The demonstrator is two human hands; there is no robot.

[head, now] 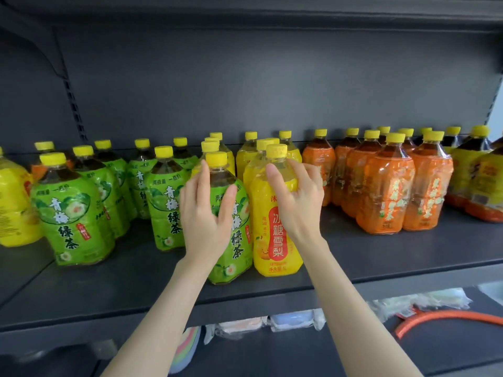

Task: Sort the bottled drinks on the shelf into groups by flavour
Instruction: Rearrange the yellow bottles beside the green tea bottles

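Observation:
A green-label tea bottle (pixel 241 240) and a yellow-label pear drink bottle (pixel 275 240) stand side by side at the front of the dark shelf (pixel 381 257), both with yellow caps. My left hand (pixel 206 219) lies against the green bottle's shoulder, fingers straight and pointing up, thumb across its front. My right hand (pixel 296 202) grips the yellow bottle's shoulder, thumb in front and fingers curled round its right side. More green bottles (pixel 70 213) stand to the left, yellow ones (pixel 247 159) behind, and orange ones (pixel 386 186) to the right.
A yellow bottle (pixel 13 208) stands at the far left edge, and dark drinks with yellow-orange labels (pixel 473 175) at the far right. The shelf below holds an orange hose (pixel 449 317) and wrapped packages (pixel 245 325). Another shelf board hangs overhead.

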